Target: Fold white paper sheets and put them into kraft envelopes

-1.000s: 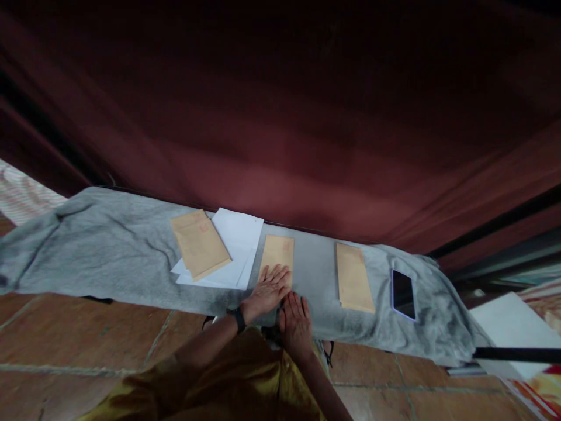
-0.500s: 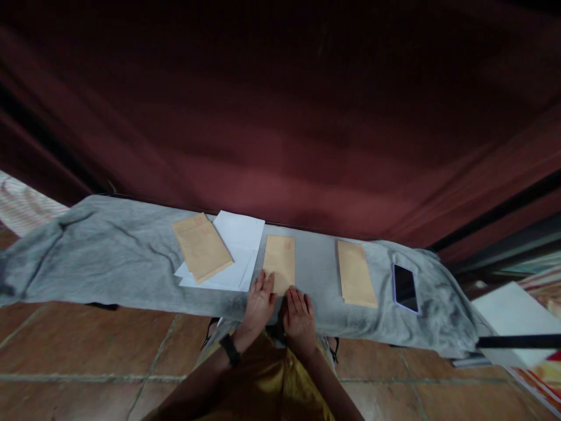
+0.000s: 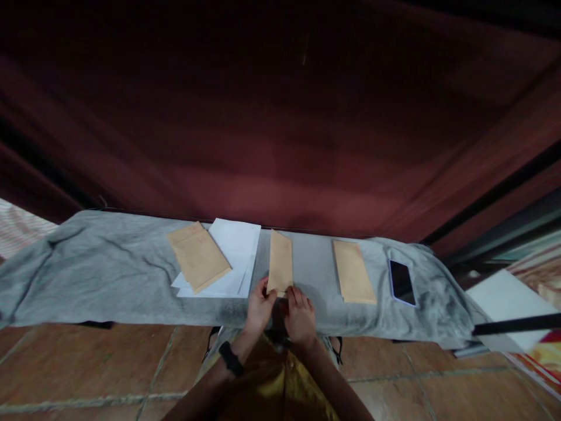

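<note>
A brown paper envelope (image 3: 280, 261) lies in front of me on a grey cloth (image 3: 127, 263), its far end slightly raised and tilted. My left hand (image 3: 260, 305) pinches its near left corner between thumb and fingers. Against its near right corner rests my right hand (image 3: 300, 313), fingers together at the edge; whether they grip the paper is unclear. To the left, brown envelopes (image 3: 202, 260) overlap white paper sheets (image 3: 239, 242). Another small pile of brown envelopes (image 3: 354, 272) lies to the right.
A phone (image 3: 402, 282) with a dark screen lies on the cloth at the right. Dark red fabric (image 3: 280, 193) hangs behind the cloth's far edge. A white panel (image 3: 511, 304) and a black bar (image 3: 517, 325) are at the far right.
My left hand has gone from lying flat on the envelope to pinching its near left corner. The envelope's far end has lifted and looks narrower. The view has shifted slightly.
</note>
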Motion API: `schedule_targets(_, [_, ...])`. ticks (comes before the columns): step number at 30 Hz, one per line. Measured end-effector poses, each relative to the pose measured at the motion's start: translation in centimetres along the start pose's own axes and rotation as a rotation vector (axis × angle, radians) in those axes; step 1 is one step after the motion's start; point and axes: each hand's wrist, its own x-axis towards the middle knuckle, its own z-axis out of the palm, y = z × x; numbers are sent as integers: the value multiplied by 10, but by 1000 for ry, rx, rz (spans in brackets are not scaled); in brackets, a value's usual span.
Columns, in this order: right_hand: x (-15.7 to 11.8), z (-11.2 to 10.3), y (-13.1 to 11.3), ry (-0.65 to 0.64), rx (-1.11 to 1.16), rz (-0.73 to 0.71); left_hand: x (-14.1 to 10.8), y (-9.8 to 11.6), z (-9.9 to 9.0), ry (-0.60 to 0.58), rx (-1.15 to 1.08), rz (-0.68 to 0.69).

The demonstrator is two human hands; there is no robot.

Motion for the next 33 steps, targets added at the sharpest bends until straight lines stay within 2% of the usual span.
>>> schedule_targets(2, [9,-7,2,18,148,74,-5,14,6,-27,41,47])
schedule_targets(4, [17,-11,6,48,430,186,-10,24,11,-97,82,123])
schedule_targets(7, [24,-8,10,82,712,324,-16,23,17,-103,87,181])
schedule_targets(10, [24,1,5,30,997,467,-17,5,18,-1,32,31])
schedule_targets(12, [21,6,-2,-54,1285,597,-15,-9,16,-26,-25,-109])
schedule_targets(14, [17,9,-8,-125,1433,676,-13,-18,13,-79,-63,-193])
schedule_targets(18, [11,4,-7,-221,1470,713,-8,-23,5,-98,-7,-178])
schedule_targets(21, [9,-2,3,-348,1499,703,-7,-23,3,-109,34,-158])
schedule_targets(25, [5,-4,17,-509,1418,670,-8,-22,1,-90,102,-137])
schedule_targets(27, [0,-4,23,-408,1264,579,-10,-21,-2,-89,203,-95])
schedule_targets(29, [-5,-6,29,-223,1080,449,-11,-20,-6,-118,334,-61])
schedule_targets(31, [-11,-9,36,-73,881,265,-13,-18,-11,-158,503,-64])
schedule_targets(33, [-14,-12,42,-16,646,29,-12,-15,-13,-184,688,-61])
